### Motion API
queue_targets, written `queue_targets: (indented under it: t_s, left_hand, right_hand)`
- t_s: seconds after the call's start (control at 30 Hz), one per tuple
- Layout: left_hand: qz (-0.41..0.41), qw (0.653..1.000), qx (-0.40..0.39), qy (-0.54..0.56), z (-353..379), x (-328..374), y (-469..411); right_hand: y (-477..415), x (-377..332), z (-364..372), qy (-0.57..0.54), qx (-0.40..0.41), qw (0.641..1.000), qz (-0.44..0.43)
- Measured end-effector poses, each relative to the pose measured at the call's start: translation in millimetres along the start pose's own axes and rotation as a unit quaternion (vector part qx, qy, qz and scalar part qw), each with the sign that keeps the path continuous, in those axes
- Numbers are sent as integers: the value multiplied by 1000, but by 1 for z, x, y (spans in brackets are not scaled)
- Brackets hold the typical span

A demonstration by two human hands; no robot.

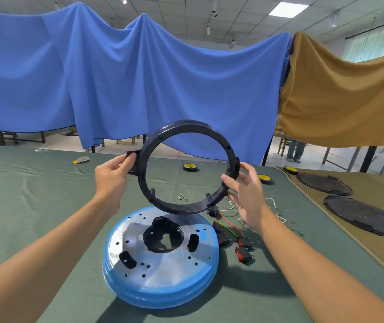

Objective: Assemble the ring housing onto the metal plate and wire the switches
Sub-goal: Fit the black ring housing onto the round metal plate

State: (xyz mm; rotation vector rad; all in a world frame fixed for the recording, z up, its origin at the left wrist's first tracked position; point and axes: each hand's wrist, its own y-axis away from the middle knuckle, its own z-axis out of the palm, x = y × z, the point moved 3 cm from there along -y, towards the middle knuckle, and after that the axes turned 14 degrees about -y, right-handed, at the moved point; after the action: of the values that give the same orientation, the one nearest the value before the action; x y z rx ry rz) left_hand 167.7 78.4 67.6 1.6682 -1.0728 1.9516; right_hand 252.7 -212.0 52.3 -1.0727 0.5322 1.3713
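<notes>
While the person is holding the dark, round plastic ring housing (pixel 179 127) in the air just above the far edge of the round metal plate (pixel 163 283) with its blue film, the fitting step is, by the look of it, only beginning. The ring is standing tilted on edge, its open middle facing the camera, and it seems to be hanging clear of the plate. The plate is lying on the green cloth-covered worktop (pixel 46 206). The next move is probably calling for the ring to be laid flat, turned until its tabs and holes are meeting the plate's holes, and lowered squarely.

The left hand (pixel 111 176) is pinching a square tab on the ring's left side between thumb and curled fingers. The right hand (pixel 248 197) is gripping the opposite rim, thumb over the outer edge and fingers only loosely bent across the face. Both hands are clamped on the ring, well apart.

Just right of the plate, the black-and-red rocker switches (pixel 244 252) and loose red and white wires (pixel 229 223) are lying unconnected, so the wiring is waiting.
</notes>
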Motion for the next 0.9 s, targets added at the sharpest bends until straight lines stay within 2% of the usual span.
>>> queue_targets:
  t_s: [0.13,0.23,0.33,0.47,0.6,0.77,0.9]
  left_hand:
    - [45,999,2,-22,-10,-5,-8]
    - [83,995,-57,-30,-11,-5,-6]
    - [84,990,-113,-16,-9,-8,-4]
    - [41,989,-136,44,-12,-14,-1]
    - [24,989,-135,59,-12,-17,0]
    - [15,990,-129,47,-14,-18,-1]
    - [28,993,-118,-1,-21,-19,-5]
  right_hand:
    - [8,-2,-3,143,-37,985,-88]
    - [11,1,-2,249,-10,952,-176]
    - [12,7,-4,269,-7,925,-270]
    - [17,11,-9,315,-6,891,-326]
    - [18,16,-12,346,-25,870,-350]
    - [17,20,-13,346,-25,872,-346]
    - [14,16,-14,363,-63,874,-317]
